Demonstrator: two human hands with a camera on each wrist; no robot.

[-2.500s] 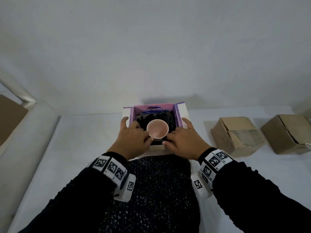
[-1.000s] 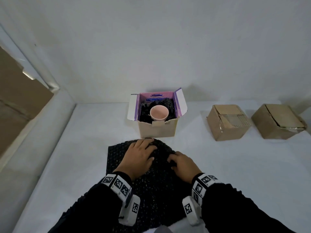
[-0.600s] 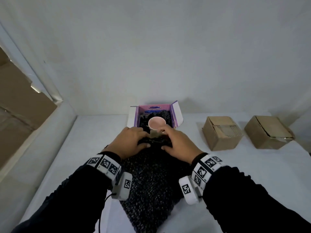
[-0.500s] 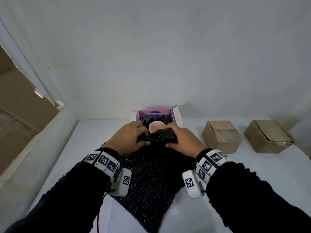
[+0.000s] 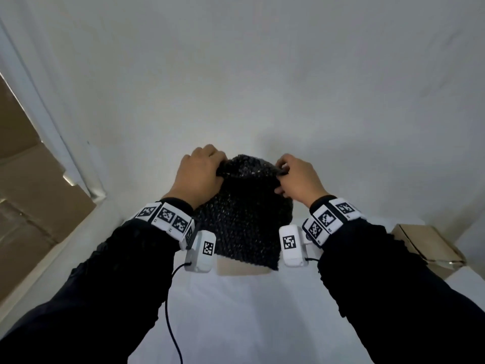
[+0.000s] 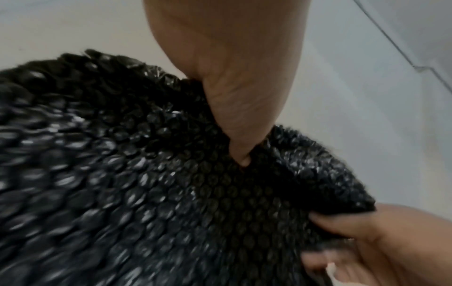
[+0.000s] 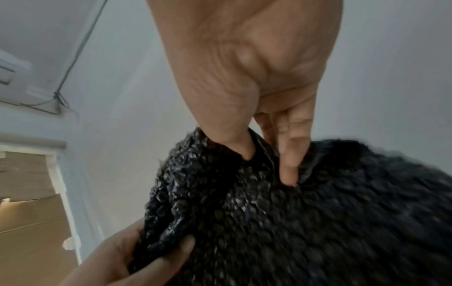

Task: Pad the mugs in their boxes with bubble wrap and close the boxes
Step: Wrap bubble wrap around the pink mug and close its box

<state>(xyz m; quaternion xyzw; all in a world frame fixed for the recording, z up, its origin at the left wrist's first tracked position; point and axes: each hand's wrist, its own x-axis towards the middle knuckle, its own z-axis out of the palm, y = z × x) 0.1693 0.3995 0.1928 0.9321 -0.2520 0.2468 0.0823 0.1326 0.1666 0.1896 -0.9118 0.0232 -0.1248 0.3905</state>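
Note:
I hold a sheet of black bubble wrap [image 5: 246,206] up in the air in front of the wall, gripping its top edge with both hands. My left hand [image 5: 217,166] pinches the left part of that edge and my right hand [image 5: 282,172] the right part. In the left wrist view my thumb [image 6: 239,120] digs into the bubble wrap [image 6: 146,183]. In the right wrist view the right hand's thumb and a finger [image 7: 288,166] press into a fold of the bubble wrap [image 7: 305,222]. The hanging sheet hides the mug. Only a brown strip of its box [image 5: 241,267] shows below.
A closed cardboard box [image 5: 430,245] sits on the white table [image 5: 249,311] at the right. Large flat cardboard [image 5: 26,193] leans behind a white ledge at the left. A thin black cable [image 5: 170,311] hangs from my left wrist over the table.
Both hands gathered the bubble wrap from the table and lifted it high over the open box. The sheet now covers the pink mug and box that were in view.

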